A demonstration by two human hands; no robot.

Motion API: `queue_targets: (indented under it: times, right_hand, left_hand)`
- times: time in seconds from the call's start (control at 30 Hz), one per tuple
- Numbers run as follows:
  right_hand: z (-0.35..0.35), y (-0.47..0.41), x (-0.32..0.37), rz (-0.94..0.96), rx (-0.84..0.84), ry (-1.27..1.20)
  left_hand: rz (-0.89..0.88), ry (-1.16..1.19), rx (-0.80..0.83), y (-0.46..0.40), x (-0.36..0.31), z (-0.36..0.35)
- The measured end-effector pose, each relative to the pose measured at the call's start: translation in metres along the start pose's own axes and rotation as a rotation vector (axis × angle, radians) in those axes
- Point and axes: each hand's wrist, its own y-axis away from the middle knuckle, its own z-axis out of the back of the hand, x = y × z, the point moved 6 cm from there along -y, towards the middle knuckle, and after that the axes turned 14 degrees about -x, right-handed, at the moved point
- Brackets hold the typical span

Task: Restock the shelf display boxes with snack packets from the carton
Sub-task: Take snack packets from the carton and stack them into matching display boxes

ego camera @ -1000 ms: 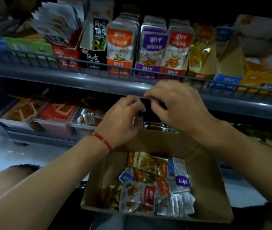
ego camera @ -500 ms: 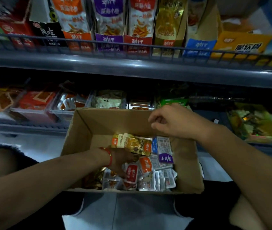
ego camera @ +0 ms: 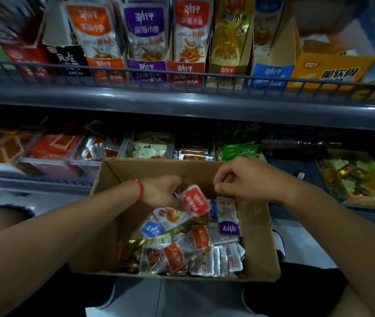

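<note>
Mixed snack packets [ego camera: 201, 252] fill the cardboard carton [ego camera: 258, 245]; left hand [ego camera: 166, 191] grips a red packet [ego camera: 195, 200], right hand [ego camera: 246, 179] pinches a purple-ended one [ego camera: 227, 216].

Upper shelf [ego camera: 182, 99] carries upright display boxes [ego camera: 147, 72] of snack packets; lower shelf [ego camera: 44, 181] carries trays [ego camera: 51, 161] of packets.
</note>
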Motion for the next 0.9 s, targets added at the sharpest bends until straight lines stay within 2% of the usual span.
queue_targets:
  times: [0.07, 0.13, 0.27, 0.4, 0.6, 0.73, 0.9]
  right_hand:
    - [0.006, 0.0, 0.006, -0.023, -0.034, -0.109]
    - [0.015, -0.001, 0.012, -0.046, -0.101, -0.242]
    - [0.032, -0.003, 0.017, -0.092, -0.252, -0.398]
    - [0.045, -0.003, 0.023, -0.086, -0.386, -0.405]
    - [0.062, -0.001, 0.024, -0.091, -0.556, -0.365]
    - [0.07, 0.005, 0.029, -0.072, -0.666, -0.347]
    - [0.106, 0.012, 0.031, -0.071, -0.829, -0.367]
  left_hand:
    - [-0.102, 0.221, -0.09, 0.017, -0.055, 0.021]
    - [-0.147, 0.354, -0.169, 0.026, -0.061, 0.035]
    - [-0.186, 0.469, -0.318, 0.038, -0.071, 0.05]
    - [-0.205, 0.46, -0.459, 0.045, -0.075, 0.061]
    - [-0.241, 0.298, -0.508, 0.054, -0.072, 0.077]
    - [-0.343, 0.188, -0.712, 0.062, -0.083, 0.09]
    - [-0.459, 0.254, -0.917, 0.072, -0.093, 0.115]
